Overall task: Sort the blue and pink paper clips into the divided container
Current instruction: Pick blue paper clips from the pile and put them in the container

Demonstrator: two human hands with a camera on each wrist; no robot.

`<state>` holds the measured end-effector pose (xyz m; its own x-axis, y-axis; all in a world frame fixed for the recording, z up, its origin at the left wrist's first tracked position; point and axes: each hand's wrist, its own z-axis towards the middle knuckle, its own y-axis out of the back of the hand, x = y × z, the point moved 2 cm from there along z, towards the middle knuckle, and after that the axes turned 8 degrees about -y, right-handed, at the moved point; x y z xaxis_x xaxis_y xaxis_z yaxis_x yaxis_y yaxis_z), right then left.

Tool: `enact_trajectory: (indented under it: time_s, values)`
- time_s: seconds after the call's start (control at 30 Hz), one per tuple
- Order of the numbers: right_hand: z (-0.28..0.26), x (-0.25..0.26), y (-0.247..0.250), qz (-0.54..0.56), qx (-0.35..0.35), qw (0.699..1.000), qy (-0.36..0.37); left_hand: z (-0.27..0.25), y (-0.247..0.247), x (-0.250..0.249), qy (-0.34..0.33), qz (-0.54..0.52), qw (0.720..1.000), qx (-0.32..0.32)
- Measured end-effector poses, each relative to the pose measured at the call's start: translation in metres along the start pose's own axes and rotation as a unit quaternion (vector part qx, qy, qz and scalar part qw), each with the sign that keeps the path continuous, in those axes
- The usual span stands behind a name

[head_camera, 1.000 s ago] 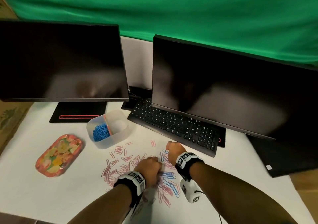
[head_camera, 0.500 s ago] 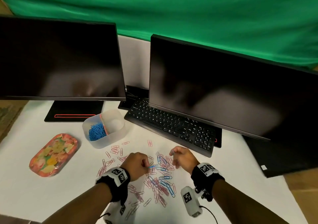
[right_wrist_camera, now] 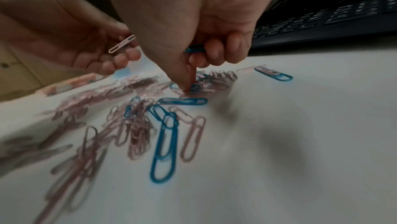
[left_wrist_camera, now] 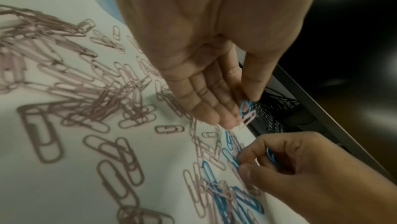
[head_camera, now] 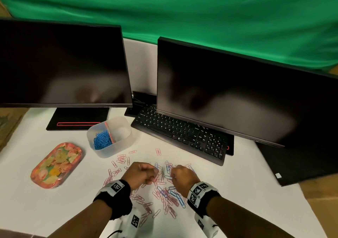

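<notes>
2 clips, a blue and a pink, are pinched by the left hand (left_wrist_camera: 206, 75) — mis-sorting is risked; blue clips (right_wrist_camera: 194, 48) clutched by the right hand (right_wrist_camera: 193, 29) — spilling before the container (head_camera: 109, 137) is possible.

Pink and blue paper clips (head_camera: 164, 195), floral tray (head_camera: 56, 164), green backdrop (head_camera: 182, 9).

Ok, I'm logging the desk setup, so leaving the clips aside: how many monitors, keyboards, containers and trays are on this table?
Monitors: 2
Keyboard: 1
Divided container: 1
Patterned tray: 1
Total: 5
</notes>
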<state>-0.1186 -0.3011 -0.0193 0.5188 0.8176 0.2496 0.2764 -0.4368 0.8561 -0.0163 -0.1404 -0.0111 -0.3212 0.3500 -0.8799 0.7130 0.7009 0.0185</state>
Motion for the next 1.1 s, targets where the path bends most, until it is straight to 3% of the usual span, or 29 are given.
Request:
enact_trajectory:
  time_s: [0.1, 0.3, 0.37, 0.47, 0.57, 0.6, 0.67, 0.73, 0.77, 0.83, 0.87, 0.93, 1.0, 1.1]
  values:
    - [0.002, 0.004, -0.002, -0.055, 0.017, 0.998, 0.017, 0.0, 0.004, -0.001, -0.026, 0.025, 0.999, -0.036]
    - [0.004, 0.01, -0.001, -0.03, 0.032, 0.998, -0.036, 0.001, 0.009, 0.003, -0.039, 0.026, 0.996, -0.07]
    - [0.001, 0.009, -0.001, 0.0, 0.04, 0.998, -0.038, 0.002, 0.008, 0.001, -0.023, -0.026, 0.995, -0.092]
    - [-0.002, -0.003, -0.002, 0.139, 0.037, 0.989, -0.033, 0.003, 0.004, -0.002, 0.02, -0.162, 0.98, -0.115]
    - [-0.01, -0.023, 0.002, 0.325, 0.031, 0.944, -0.056, 0.007, -0.003, -0.007, 0.044, -0.186, 0.974, -0.119]
    - [-0.013, -0.028, 0.004, 0.388, 0.043, 0.918, -0.068, 0.009, -0.007, -0.008, 0.04, -0.136, 0.984, -0.11]
    - [-0.019, -0.038, 0.003, 0.508, 0.074, 0.851, -0.116, 0.014, -0.016, -0.011, -0.005, 0.072, 0.995, -0.066]
    - [-0.026, -0.046, 0.002, 0.608, 0.09, 0.771, -0.166, 0.017, -0.029, -0.013, -0.086, 0.303, 0.949, 0.008]
    - [-0.03, -0.048, 0.002, 0.645, 0.101, 0.736, -0.181, 0.019, -0.035, -0.011, -0.118, 0.398, 0.909, 0.041]
    - [-0.037, -0.05, 0.0, 0.681, 0.123, 0.694, -0.197, 0.023, -0.045, -0.008, -0.148, 0.542, 0.821, 0.104]
    - [-0.039, -0.051, 0.0, 0.69, 0.132, 0.683, -0.199, 0.024, -0.047, -0.007, -0.152, 0.589, 0.784, 0.124]
    - [-0.043, -0.053, -0.002, 0.7, 0.149, 0.669, -0.201, 0.024, -0.049, -0.005, -0.16, 0.639, 0.74, 0.137]
    - [-0.045, -0.053, -0.004, 0.697, 0.171, 0.667, -0.199, 0.023, -0.05, -0.002, -0.171, 0.656, 0.723, 0.135]
    - [-0.046, -0.049, -0.004, 0.665, 0.179, 0.7, -0.188, 0.02, -0.047, 0.003, -0.178, 0.663, 0.713, 0.14]
